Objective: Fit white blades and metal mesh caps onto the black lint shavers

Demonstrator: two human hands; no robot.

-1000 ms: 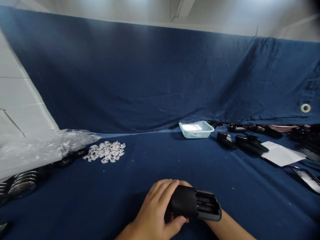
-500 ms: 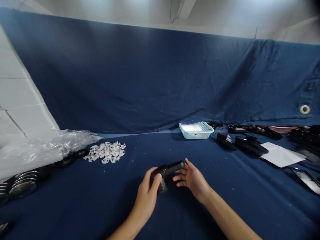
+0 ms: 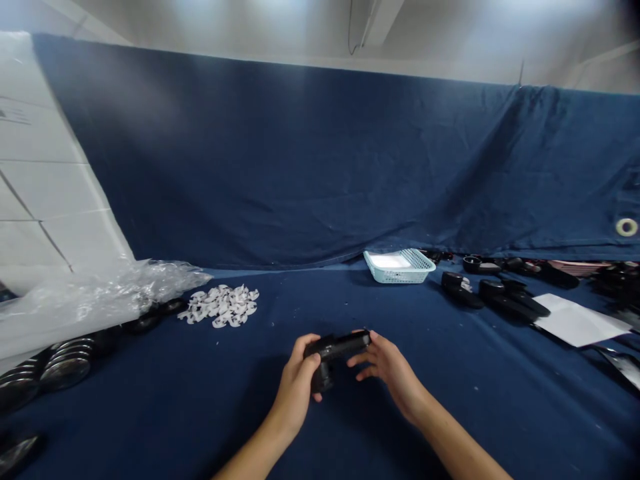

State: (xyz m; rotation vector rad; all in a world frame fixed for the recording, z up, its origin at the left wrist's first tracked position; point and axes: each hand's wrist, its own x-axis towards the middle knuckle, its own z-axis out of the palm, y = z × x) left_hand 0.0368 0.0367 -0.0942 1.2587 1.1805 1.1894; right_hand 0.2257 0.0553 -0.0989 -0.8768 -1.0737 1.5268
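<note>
On the blue-covered table (image 3: 450, 427), a black plastic device (image 3: 336, 347) sat in the person's grip.

The left hand (image 3: 297, 383) was closed around the device, and the right hand (image 3: 385, 367) was half open, its fingers (image 3: 361, 360) at the device's far end. Left of the grip lay a pile of white pieces (image 3: 220, 307); ahead and right lay a light-blue basket (image 3: 400, 268) and black parts (image 3: 505, 300). The hands hid much of the device, so its exact kind and whether it was complete were hard to make out.
</note>
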